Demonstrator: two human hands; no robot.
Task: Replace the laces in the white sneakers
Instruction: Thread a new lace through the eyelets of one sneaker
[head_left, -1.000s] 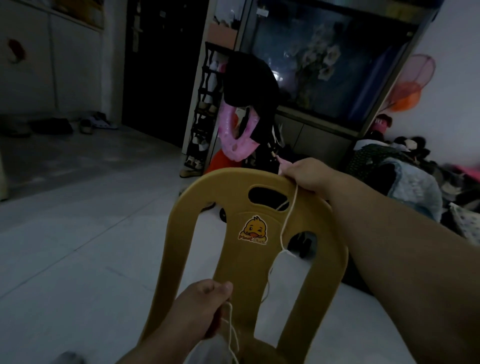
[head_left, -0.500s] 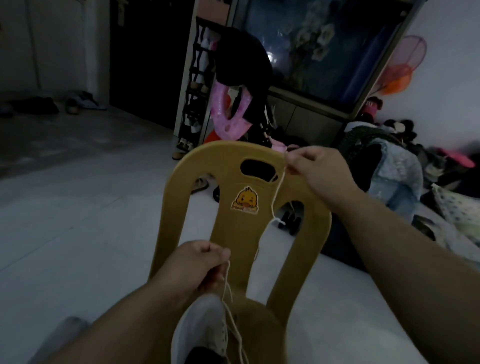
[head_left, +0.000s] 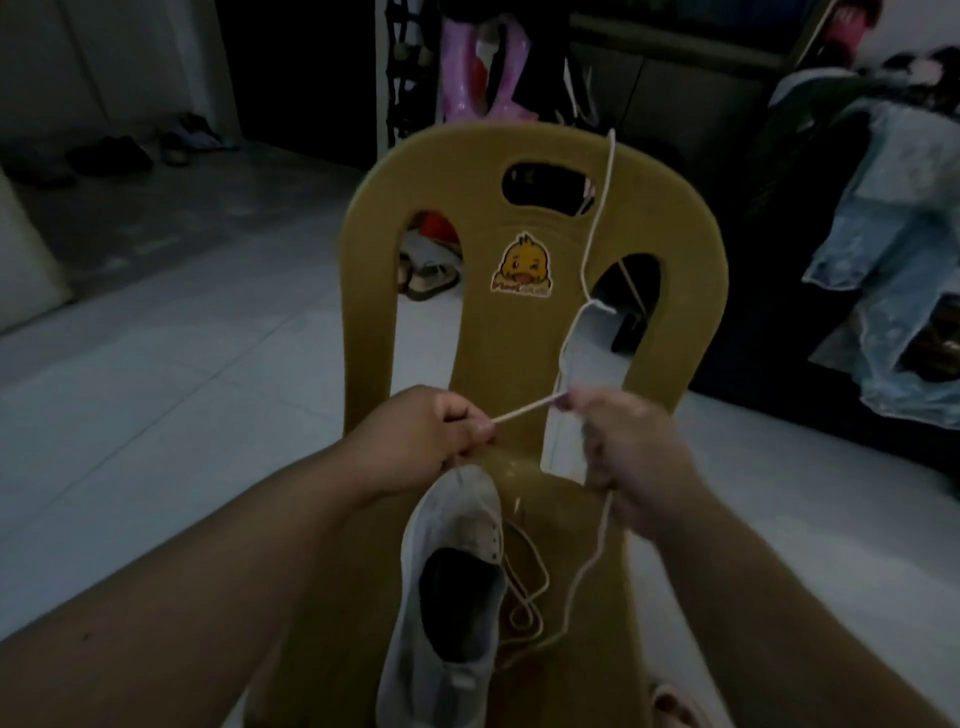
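Above the sneaker (head_left: 457, 582), left hand (head_left: 421, 441) and right hand (head_left: 628, 447) pinch the lace (head_left: 524, 410) taut

Left hand (head_left: 423, 441) and right hand (head_left: 631, 449) close together, fingers (head_left: 467, 418) tight on lace (head_left: 524, 409).

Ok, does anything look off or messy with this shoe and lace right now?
Only the lace: one end loops up across the chair back instead of hanging, and its slack lies in tangled coils on the seat beside the sneaker. The sneaker's tongue looks grubby. Nothing looks broken or spilled.
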